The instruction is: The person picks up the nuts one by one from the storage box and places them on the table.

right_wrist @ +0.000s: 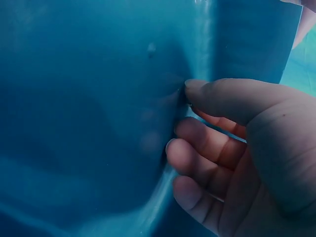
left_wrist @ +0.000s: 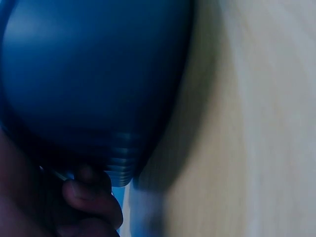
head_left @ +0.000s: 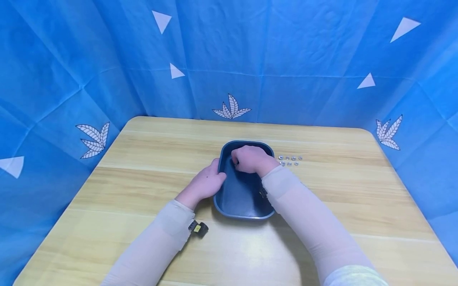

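Note:
A dark blue rectangular bin (head_left: 241,198) stands on the table. My left hand (head_left: 207,180) grips its left wall, thumb over the rim; in the left wrist view the curled fingers (left_wrist: 91,192) show against the outside of the bin (left_wrist: 98,74). My right hand (head_left: 250,159) reaches down inside the far part of the bin, fingers bent. The right wrist view shows its thumb and index finger (right_wrist: 222,96) together near the bin's wall, with a small dark, glinting bit at their tips. Most of that small piece is hidden. The other fingers are curled.
Several small round silver metal pieces (head_left: 293,158) lie in two rows on the wooden table (head_left: 343,190), just right of the bin. A blue patterned cloth (head_left: 304,47) hangs behind and at both sides of the table. A wrist camera (head_left: 201,229) sits on the left forearm.

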Tool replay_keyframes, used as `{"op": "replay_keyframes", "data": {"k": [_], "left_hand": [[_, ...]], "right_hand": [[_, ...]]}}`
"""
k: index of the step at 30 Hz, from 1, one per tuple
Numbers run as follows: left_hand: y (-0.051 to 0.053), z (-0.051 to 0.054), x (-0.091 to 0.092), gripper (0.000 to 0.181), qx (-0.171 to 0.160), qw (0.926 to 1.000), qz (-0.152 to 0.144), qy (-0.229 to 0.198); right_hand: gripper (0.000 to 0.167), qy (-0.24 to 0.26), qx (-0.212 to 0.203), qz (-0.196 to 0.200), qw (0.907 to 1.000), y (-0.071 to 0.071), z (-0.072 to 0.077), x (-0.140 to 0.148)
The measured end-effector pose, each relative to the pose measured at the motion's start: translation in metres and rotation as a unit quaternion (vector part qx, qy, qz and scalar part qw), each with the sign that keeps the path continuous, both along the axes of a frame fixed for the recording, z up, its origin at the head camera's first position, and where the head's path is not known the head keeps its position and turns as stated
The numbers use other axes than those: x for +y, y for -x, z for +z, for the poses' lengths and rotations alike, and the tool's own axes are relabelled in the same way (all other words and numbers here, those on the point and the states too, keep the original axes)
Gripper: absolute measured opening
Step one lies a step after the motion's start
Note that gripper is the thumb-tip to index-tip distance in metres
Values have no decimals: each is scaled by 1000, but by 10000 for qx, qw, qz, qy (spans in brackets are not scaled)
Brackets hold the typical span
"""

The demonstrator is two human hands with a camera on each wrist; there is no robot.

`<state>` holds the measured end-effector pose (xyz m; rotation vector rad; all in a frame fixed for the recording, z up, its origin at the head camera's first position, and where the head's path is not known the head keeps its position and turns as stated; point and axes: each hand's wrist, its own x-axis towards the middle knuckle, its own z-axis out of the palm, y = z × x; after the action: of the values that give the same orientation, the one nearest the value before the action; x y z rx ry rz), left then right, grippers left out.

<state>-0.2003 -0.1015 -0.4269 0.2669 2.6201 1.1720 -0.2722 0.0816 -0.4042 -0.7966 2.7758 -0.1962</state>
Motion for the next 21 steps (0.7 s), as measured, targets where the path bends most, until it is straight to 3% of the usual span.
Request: {"op": "replay_keyframes", "data": {"k": [21], "left_hand": [[0, 0, 0, 52, -15, 10000, 1, -63]], "right_hand": [[27, -463, -236, 154, 9985, -4, 0, -3]]}}
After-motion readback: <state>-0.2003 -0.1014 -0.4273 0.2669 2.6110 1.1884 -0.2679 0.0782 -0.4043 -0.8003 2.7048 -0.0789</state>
